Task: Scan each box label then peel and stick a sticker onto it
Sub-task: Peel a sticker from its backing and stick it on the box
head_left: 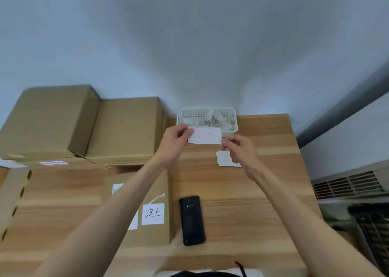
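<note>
A white sticker sheet with red print (205, 136) is held up above the table, in front of the basket. My left hand (173, 143) pinches its left edge. My right hand (240, 150) pinches its lower right corner. A flat cardboard box (151, 196) lies under my left forearm, near the table's middle. On its top sit a white label with black handwriting (153, 214) and other white labels partly hidden by my arm. A black handheld scanner (192, 220) lies face up on the table just right of that box.
A white plastic basket (233, 123) with crumpled paper stands at the table's far edge. A small stack of white sheets (224, 160) lies under my right hand. Two larger cardboard boxes (48, 120) (126, 129) are stacked at the back left. A black crate (370, 230) sits off the table's right.
</note>
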